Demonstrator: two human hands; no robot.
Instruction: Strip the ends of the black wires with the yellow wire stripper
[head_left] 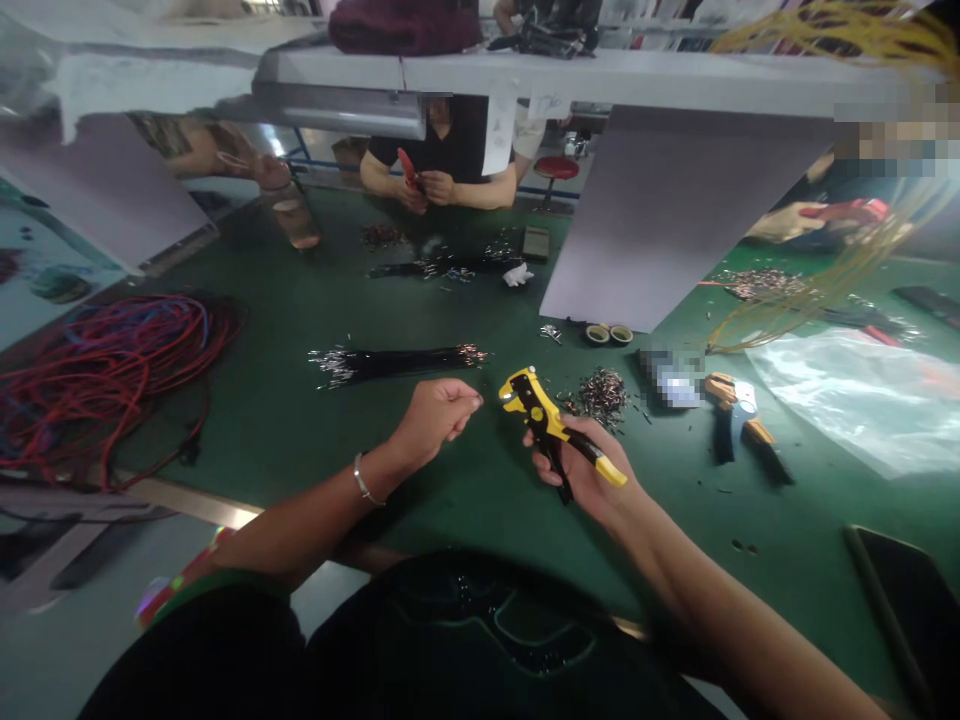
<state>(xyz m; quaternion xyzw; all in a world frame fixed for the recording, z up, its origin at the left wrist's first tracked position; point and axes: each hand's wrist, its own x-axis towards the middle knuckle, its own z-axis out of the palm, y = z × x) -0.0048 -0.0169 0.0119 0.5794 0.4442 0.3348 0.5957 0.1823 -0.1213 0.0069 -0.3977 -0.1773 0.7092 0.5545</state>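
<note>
My right hand [589, 465] is wrapped round the handles of a yellow and black wire stripper [541, 415], its jaws pointing up and left. Just left of those jaws, my left hand [439, 418] is closed in a pinch. Something small and dark shows at its fingertips, too small to name. Beyond my left hand lies a bundle of short black wires [401, 362], with bright tips at the left end and coppery tips at the right. Beside the stripper is a heap of small metal-ended pieces [602, 396].
A second hand tool [742, 410], orange, grey and black, lies right of the heap, near a clear plastic bag [847, 385]. A phone [907, 600] rests at the right edge. Red and blue cable [112, 380] is coiled left. Across the table, a person's hands [427, 188] hold a red tool.
</note>
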